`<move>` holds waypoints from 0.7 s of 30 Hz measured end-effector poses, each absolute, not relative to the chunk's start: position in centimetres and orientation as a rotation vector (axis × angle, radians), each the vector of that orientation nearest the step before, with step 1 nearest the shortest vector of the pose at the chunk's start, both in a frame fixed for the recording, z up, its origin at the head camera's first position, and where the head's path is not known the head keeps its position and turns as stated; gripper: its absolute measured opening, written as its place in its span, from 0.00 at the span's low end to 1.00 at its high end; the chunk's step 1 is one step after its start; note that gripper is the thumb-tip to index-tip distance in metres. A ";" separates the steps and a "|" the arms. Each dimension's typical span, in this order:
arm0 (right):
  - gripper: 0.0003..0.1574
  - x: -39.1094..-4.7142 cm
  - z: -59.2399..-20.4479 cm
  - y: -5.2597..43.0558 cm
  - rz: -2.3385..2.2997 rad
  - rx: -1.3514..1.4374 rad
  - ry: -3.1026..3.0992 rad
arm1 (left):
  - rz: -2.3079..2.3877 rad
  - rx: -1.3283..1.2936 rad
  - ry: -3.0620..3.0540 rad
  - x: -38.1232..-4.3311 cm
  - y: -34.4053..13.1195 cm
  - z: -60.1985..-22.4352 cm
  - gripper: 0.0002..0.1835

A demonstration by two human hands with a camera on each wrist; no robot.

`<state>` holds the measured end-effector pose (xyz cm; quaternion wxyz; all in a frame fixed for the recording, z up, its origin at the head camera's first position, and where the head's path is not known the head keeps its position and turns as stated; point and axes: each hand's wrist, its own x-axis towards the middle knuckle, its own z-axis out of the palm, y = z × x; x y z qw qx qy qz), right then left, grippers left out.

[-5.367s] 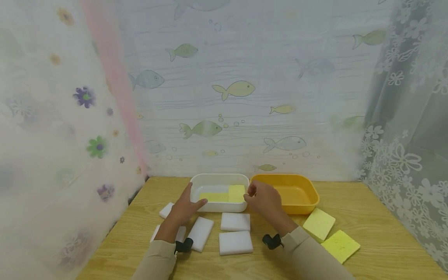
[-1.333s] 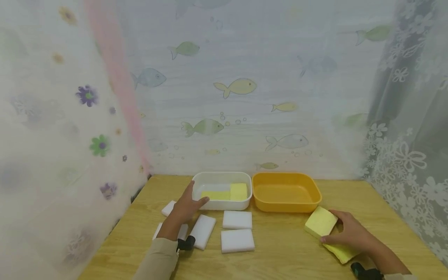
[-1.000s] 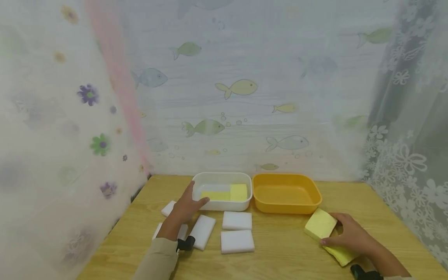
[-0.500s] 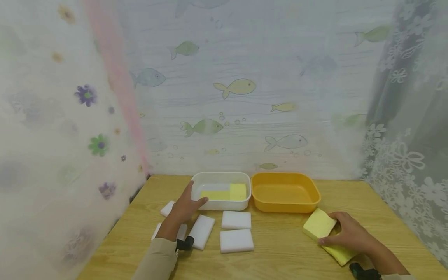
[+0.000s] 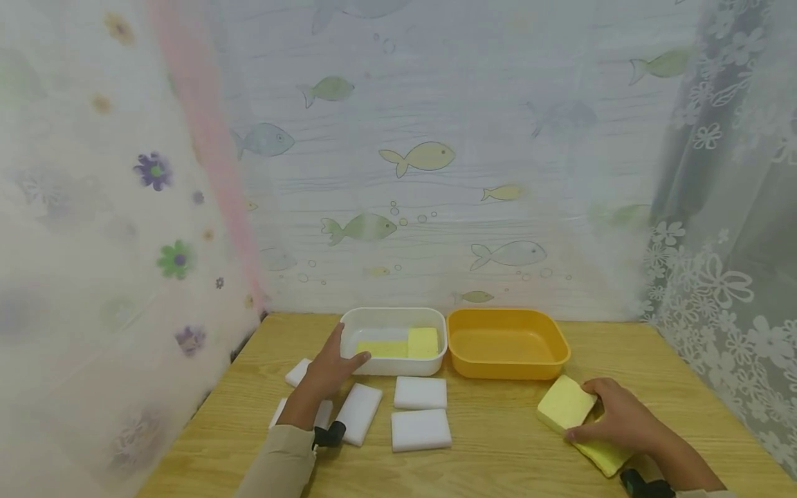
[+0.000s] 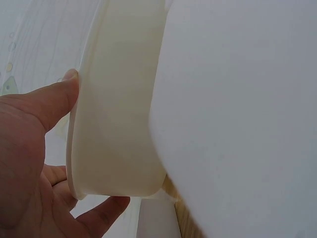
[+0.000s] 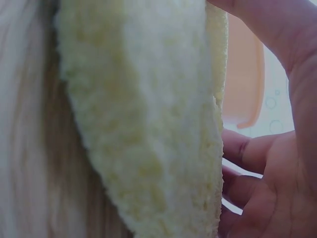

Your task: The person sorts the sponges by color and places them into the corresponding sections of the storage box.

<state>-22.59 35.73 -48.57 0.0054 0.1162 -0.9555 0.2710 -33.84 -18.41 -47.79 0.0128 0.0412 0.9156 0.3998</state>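
Note:
My left hand (image 5: pixel 328 366) holds the left corner of a white plastic tub (image 5: pixel 394 368). Its thumb lies at the near rim, and its fingers reach round the left end. Inside the tub are a flat yellow sponge (image 5: pixel 380 348) and another yellow sponge (image 5: pixel 423 342) at the right end. On the right of the table, my right hand (image 5: pixel 623 418) grips a thick pale yellow sponge (image 5: pixel 565 403) between thumb and fingers. Under that hand, partly hidden, lies a brighter yellow sponge (image 5: pixel 605 455), which looms close in the right wrist view.
An orange tub (image 5: pixel 507 370) stands against the white one's right side. Several white sponges lie in front, among them a slanted sponge (image 5: pixel 359 413) and a near sponge (image 5: pixel 420 430). Behind the wooden table (image 5: pixel 498 449) hangs a curtain with fish (image 5: pixel 423 228).
Since the oldest frame my right hand has moved from the white tub's right end to the sponges at front right. Over the last second the gripped sponge shifts slightly nearer; the left hand stays put.

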 end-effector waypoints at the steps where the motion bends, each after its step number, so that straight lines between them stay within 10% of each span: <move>1: 0.58 -22.6 -48.6 35.7 0.840 0.371 -2.993 | 1.245 0.129 2.854 -33.8 -18.4 -47.8 0.57; 21: 0.59 -22.4 -47.5 35.0 0.854 0.365 -3.099 | 1.245 0.084 2.848 -33.8 -18.3 -47.9 0.56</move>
